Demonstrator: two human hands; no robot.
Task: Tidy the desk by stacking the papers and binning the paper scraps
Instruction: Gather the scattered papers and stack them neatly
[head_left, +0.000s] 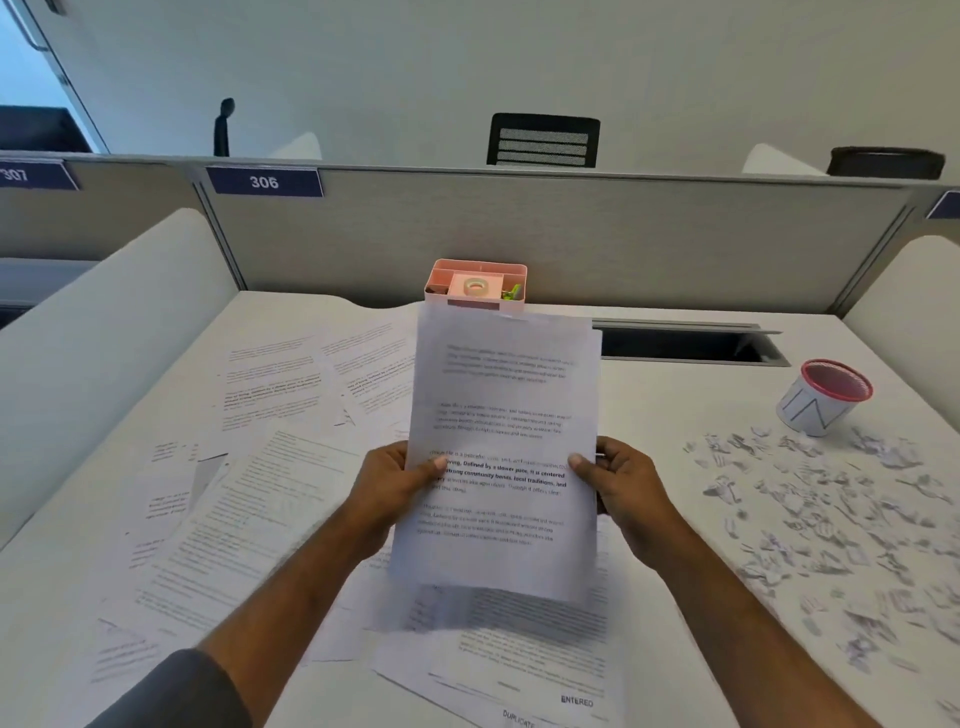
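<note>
A small stack of printed sheets (501, 395) is held upright above the desk, a second sheet's edge showing along its right side. My left hand (392, 483) grips its left edge with the thumb on the front page. On the right edge, my right hand (621, 480) grips the same way. More printed papers (270, 467) lie scattered and overlapping across the left and near part of the desk. Several torn paper scraps (810, 499) are strewn over the right side. A small white bin with a red mesh rim (821, 397) stands tilted at the far right.
A pink desk organiser (475, 283) holding a tape roll sits at the back centre against the grey partition (519, 239). An open cable slot (685, 345) runs along the back right. White side dividers (78, 364) flank the desk.
</note>
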